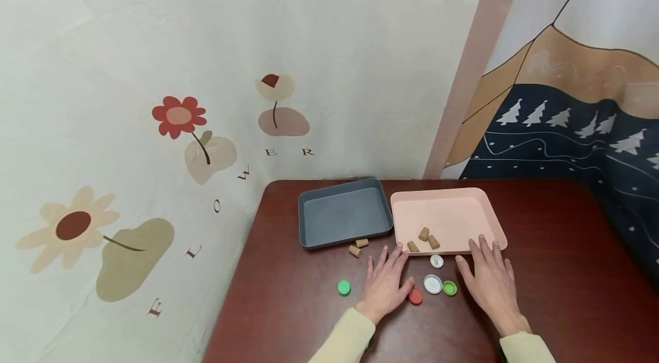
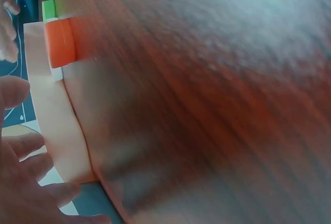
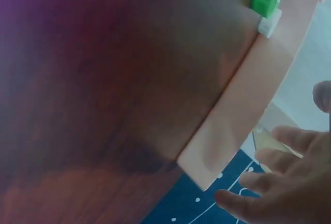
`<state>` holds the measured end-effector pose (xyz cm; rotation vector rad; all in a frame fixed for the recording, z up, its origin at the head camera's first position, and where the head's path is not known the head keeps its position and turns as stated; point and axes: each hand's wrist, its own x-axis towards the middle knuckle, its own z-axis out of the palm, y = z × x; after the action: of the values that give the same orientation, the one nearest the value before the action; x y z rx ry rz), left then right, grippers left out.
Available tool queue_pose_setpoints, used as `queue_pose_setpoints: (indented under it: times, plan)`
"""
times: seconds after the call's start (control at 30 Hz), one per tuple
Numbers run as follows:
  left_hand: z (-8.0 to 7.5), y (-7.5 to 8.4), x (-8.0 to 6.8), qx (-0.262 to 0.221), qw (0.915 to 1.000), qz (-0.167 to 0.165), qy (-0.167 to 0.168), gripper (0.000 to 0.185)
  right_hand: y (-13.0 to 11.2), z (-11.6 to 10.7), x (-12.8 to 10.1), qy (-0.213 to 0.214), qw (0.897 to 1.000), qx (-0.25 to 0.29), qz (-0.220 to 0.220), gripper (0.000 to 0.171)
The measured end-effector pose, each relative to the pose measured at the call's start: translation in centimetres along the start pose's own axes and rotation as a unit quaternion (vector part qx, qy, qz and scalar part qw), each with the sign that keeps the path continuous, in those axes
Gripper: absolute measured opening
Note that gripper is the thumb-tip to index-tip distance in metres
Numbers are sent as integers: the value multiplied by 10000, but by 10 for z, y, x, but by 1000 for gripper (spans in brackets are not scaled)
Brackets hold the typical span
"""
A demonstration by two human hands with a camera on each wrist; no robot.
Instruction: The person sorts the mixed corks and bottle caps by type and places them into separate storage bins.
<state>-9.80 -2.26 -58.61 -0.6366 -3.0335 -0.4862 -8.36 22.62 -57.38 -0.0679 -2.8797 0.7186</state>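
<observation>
On the dark table (image 1: pixel 540 271) we rest our left hand (image 1: pixel 385 283) and right hand (image 1: pixel 491 283) flat, fingers spread, holding nothing; bottle caps (image 1: pixel 433 283) lie between them, just before the pink tray (image 1: pixel 448 203).

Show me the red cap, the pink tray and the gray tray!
red cap (image 1: pixel 415 296), head view, middle of its top, beside the left hand's thumb.
pink tray (image 1: pixel 443 211), head view, bare floor behind the corks.
gray tray (image 1: pixel 344 214), head view, bare floor in the middle.
</observation>
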Motion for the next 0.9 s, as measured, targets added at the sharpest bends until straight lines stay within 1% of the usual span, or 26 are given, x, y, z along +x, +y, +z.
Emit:
queue_pose_setpoints:
  times: [0.13,0.23,0.3,0.4,0.53,0.6,0.67,0.73,0.9]
  plan:
    - [-3,-1,2,-179,9998,-15,1,59,5,0,-3,-646,9979,-56,88,75]
    - [-4,-4,1,-409,9991,16,147,56,7,1,-4,-937,9955,-73,142,80]
    - [-6,-7,1,-508,9982,12,319,53,8,2,-5,-992,9949,-62,165,81]
    - [-9,-14,-1,-582,9957,4,725,49,9,2,-6,-966,9952,-35,162,80]
    - [-15,-28,-2,-656,9895,20,1289,46,10,3,-7,-907,9958,19,138,80]
    - [-19,-37,-4,-684,9861,-22,1511,46,10,4,-7,-902,9958,30,130,79]
    - [-22,-45,-5,-692,9833,-165,1672,45,10,4,-8,-906,9958,38,129,80]
    - [-26,-54,-7,-683,9815,-390,1748,45,10,5,-8,-921,9957,37,124,80]
    - [-31,-71,-10,-606,9785,-994,1704,47,11,6,-7,-897,9959,24,100,79]
